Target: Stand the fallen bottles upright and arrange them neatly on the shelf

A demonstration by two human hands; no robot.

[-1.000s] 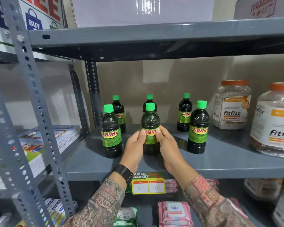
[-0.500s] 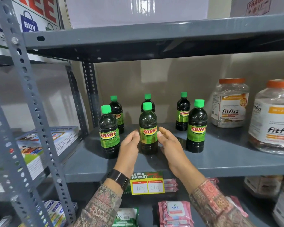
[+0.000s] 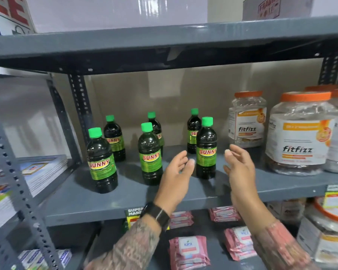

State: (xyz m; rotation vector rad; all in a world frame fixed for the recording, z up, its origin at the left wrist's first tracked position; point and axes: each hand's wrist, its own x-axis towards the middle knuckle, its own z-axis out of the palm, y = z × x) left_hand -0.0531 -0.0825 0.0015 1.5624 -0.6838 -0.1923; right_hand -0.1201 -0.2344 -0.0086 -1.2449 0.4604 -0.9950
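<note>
Several dark SUNNY bottles with green caps stand upright on the grey shelf (image 3: 125, 199). The front row holds a left bottle (image 3: 101, 162), a middle bottle (image 3: 150, 154) and a right bottle (image 3: 206, 151). Behind them stand three more: back left (image 3: 113, 138), back middle (image 3: 156, 125), back right (image 3: 193, 131). My left hand (image 3: 176, 176) is open just left of the front right bottle, fingers apart, not touching it. My right hand (image 3: 240, 168) is open on that bottle's right side, also apart from it.
Large fitfizz jars with orange lids (image 3: 299, 133) (image 3: 247, 119) fill the shelf's right end. Stacked booklets (image 3: 41, 170) lie on the neighbouring rack at left. Pink wipe packs (image 3: 187, 252) sit on the shelf below. The upper shelf (image 3: 164, 41) hangs low overhead.
Both hands let go of the front middle bottle and moved right, now flanking the front right bottle. The view shifted rightward and closer.
</note>
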